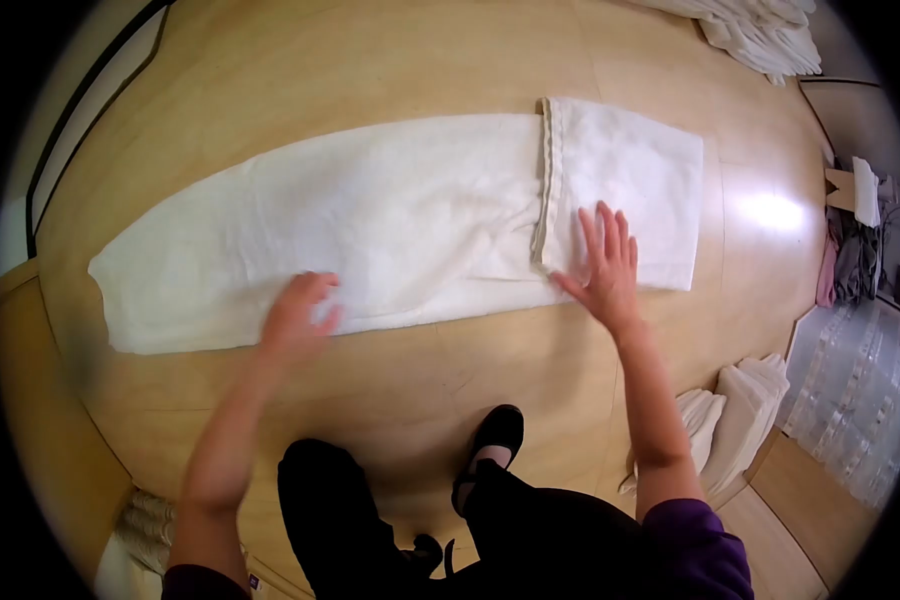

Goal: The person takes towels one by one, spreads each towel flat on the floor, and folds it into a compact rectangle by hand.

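Note:
A long white cloth lies spread on the light wooden floor, wide across the view. Its right end is turned back into a folded flap, with a hemmed edge running down the flap's left side. On the lower part of that flap rests my right hand, its fingers spread and flat. My left hand is over the cloth's near edge, left of the middle, smeared by motion. Its fingers are slightly bent with the thumb apart, and nothing shows in it. Whether it touches the cloth I cannot tell.
More white cloth is heaped at the top right. Folded white cloths lie at the lower right beside a clear plastic-like pack. My black shoe stands on the floor just below the cloth. A wooden edge runs along the left.

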Available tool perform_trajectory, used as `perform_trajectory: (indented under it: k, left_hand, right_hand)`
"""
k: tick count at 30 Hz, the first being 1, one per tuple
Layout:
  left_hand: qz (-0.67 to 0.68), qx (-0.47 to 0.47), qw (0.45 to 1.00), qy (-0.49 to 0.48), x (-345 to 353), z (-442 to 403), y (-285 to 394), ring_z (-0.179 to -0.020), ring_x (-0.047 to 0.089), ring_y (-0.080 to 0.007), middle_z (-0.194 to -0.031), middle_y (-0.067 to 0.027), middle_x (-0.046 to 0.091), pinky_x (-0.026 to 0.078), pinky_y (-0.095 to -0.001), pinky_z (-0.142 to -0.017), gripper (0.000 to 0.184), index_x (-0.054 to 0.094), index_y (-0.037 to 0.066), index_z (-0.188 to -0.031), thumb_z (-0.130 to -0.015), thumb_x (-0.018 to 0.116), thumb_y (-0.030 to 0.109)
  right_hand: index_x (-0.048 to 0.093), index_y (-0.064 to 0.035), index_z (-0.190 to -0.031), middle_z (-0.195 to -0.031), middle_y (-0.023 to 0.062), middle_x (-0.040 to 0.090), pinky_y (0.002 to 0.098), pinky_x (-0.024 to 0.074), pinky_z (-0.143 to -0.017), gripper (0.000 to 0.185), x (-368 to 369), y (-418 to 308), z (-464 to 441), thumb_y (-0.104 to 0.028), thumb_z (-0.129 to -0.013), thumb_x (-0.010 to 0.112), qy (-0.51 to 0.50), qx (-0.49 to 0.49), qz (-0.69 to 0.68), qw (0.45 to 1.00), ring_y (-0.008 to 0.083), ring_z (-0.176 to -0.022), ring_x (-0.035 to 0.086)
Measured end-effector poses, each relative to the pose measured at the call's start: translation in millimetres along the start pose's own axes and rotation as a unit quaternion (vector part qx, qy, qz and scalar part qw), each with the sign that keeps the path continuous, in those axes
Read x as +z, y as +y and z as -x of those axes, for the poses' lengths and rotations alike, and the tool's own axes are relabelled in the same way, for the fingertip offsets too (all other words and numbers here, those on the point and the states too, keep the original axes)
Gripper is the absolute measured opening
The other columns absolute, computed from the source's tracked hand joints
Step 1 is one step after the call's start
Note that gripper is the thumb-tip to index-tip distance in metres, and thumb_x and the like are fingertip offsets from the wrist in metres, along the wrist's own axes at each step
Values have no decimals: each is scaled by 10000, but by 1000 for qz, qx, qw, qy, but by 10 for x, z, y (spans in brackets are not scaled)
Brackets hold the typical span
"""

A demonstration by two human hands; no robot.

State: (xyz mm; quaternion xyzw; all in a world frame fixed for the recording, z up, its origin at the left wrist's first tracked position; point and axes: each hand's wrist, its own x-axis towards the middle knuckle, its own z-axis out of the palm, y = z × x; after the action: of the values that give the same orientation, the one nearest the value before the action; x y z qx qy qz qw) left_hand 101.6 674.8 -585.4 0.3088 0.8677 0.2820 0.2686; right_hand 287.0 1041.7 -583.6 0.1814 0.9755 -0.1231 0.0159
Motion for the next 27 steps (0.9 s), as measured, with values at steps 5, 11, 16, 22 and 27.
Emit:
perform_trajectory:
  k: [5,11,16,22,27]
  left_hand:
    - [-246,-26,962,113,420,70,119,-1115,400,-272,-1191,-72,391,383,-405,-829,540,515,193,-1090,-588,707,142]
    - [-243,-156,944,157,-62,142,-687,-1171,357,-342,-1252,-115,371,361,-453,-913,534,514,180,-1106,-620,711,78]
    - [-341,-70,915,204,-387,259,-572,-1085,446,-353,-1122,-175,484,386,-420,-908,464,520,68,-1071,-628,655,31]
    - [123,-112,978,122,570,-45,208,-844,565,-199,-926,-93,584,457,-295,-727,321,521,18,-1043,-793,623,191]
    - [318,-254,907,110,678,-306,285,-784,550,-157,-876,-77,592,446,-279,-694,360,549,-14,-973,-803,637,290]
  right_hand:
    - [313,-264,-1355,-1429,95,213,603,254,-954,903,57,-104,-16,-244,-587,788,-39,39,8,998,391,-1288,222]
    - [334,-195,-1357,-1410,99,285,539,198,-1032,775,268,-309,25,-317,-691,710,-37,-109,-134,984,355,-1308,221]
    - [381,-163,-1329,-1390,113,323,546,204,-1014,602,327,-528,21,-237,-781,621,48,-96,-72,992,355,-1293,261]
    - [320,35,-1308,-1314,258,334,413,298,-998,610,484,-270,-164,-224,-827,591,200,123,-204,950,393,-1224,317]
    - [382,71,-1244,-1166,183,506,350,412,-892,588,383,98,-281,-336,-864,567,36,251,-460,851,254,-1069,495]
